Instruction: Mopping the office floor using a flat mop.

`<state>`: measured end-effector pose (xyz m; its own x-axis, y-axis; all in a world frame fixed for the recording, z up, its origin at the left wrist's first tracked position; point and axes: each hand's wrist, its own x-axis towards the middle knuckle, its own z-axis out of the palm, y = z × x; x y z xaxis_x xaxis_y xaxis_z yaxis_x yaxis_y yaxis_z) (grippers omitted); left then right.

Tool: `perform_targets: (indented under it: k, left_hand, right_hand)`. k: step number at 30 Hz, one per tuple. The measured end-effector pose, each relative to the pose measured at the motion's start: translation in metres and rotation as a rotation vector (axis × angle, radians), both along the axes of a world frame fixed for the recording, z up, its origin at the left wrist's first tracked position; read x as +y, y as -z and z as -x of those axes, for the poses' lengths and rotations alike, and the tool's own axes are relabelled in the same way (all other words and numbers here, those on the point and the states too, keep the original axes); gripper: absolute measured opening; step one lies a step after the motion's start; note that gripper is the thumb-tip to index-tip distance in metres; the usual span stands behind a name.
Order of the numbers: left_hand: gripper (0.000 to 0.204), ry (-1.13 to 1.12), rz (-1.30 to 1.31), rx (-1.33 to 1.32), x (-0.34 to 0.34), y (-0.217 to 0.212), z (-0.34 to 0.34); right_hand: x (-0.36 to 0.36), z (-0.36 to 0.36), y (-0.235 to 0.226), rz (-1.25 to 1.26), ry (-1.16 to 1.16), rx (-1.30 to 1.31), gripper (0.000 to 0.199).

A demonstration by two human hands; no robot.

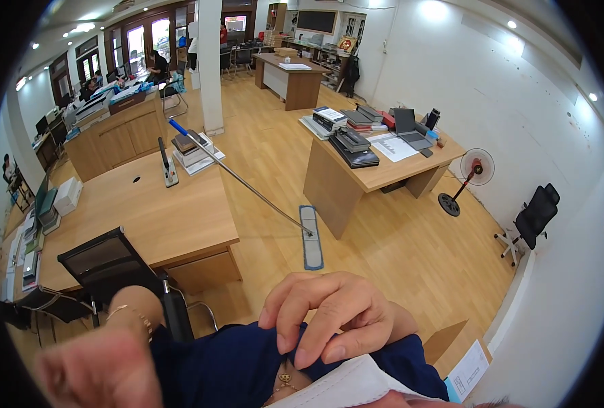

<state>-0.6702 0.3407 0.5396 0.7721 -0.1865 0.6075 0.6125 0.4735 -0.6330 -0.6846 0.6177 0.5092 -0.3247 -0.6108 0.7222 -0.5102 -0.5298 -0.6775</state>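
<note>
The wood-plank floor point(397, 265) is the largest thing, running between the nearer desk point(186, 211) at left and the desk with the laptop point(329, 194) at right; the flat mop point(310, 253) is on this floor between them, its grey-and-blue pad lying flat and its pole slanting up to a blue grip point(179, 128), which appears over the nearer desk; whether the pole leans on the edge, I cannot tell; no hand is on the mop, so I judge that wiping is paused at this moment; how much floor is done and how much is left, the view does not show; the right hand point(339, 309) is in front of the navy shirt point(213, 364), its fingers loosely bent and slightly apart, with nothing visible between them; the left hand point(105, 367) is blurred, and its finger state I cannot tell; smallest is the gold pendant point(285, 378), below the right fingertips.
</note>
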Motion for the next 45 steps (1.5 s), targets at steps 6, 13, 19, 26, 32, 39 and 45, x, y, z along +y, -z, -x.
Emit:
perform_targets:
  k: [6, 13, 19, 26, 32, 39, 45]
  left_hand:
    - [0.023, 0.094, 0.115, -0.504, 0.044, 0.050, 0.040]
    - [0.014, 0.011, 0.469, -0.972, 0.053, 0.066, 0.045]
    - [0.007, 0.312, 0.602, -1.381, 0.076, 0.105, 0.059]
    - [0.005, 0.313, 0.710, -1.646, 0.096, 0.153, 0.064]
    - [0.013, 0.196, 0.868, -1.738, 0.100, 0.195, 0.064]
    - [0.019, 0.104, 0.954, -1.862, 0.102, 0.226, 0.088]
    - [0.024, 0.106, 0.903, -1.941, 0.075, 0.253, 0.166]
  right_hand:
    - [0.006, -0.004, -0.003, 0.043, -0.071, -0.016, 0.014]
    - [0.017, -0.013, 0.001, 0.089, -0.040, 0.047, 0.012]
    - [0.036, -0.028, -0.002, 0.129, 0.156, 0.123, 0.011]
    - [0.047, -0.043, -0.005, 0.203, 0.189, 0.169, 0.012]
    - [0.059, -0.056, 0.000, 0.160, 0.140, 0.189, 0.022]
    - [0.086, -0.056, 0.033, -0.216, 0.423, 0.080, 0.039]
    - [0.106, -0.020, 0.117, -0.716, 0.662, 0.047, 0.044]
